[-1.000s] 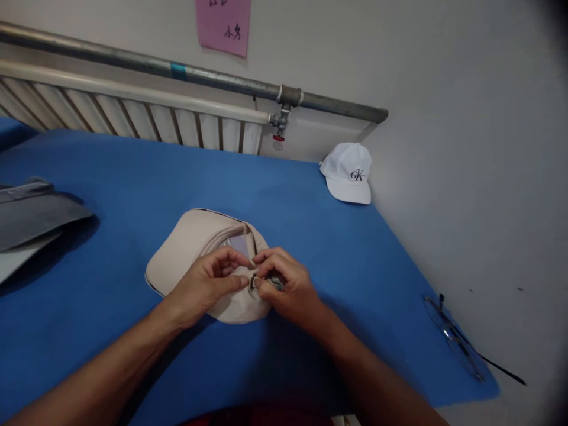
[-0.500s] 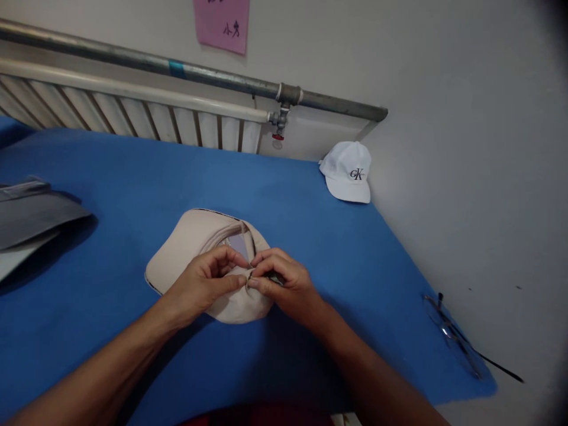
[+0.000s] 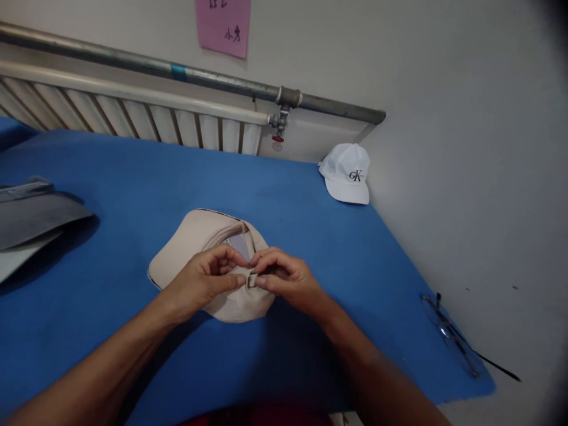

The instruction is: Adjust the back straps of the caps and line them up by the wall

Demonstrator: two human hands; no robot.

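Beige cap [image 3: 189,239], partly hidden by left hand [image 3: 202,285] and right hand [image 3: 290,283], small buckle [image 3: 251,280] hard to make out, lies on blue table [image 3: 213,180] under them, left pinched on strap beside buckle, right pinched at buckle's other side, grey item [image 3: 38,216] cut off left.

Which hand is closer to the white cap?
Right. The right grip is below and left of the white cap in view; the left grip is farther left. Neither touches it.

beige cap [image 3: 190,239]: partly hidden | pink note [image 3: 223,25] — cropped at top | grey item [image 3: 39,214] — cropped at left
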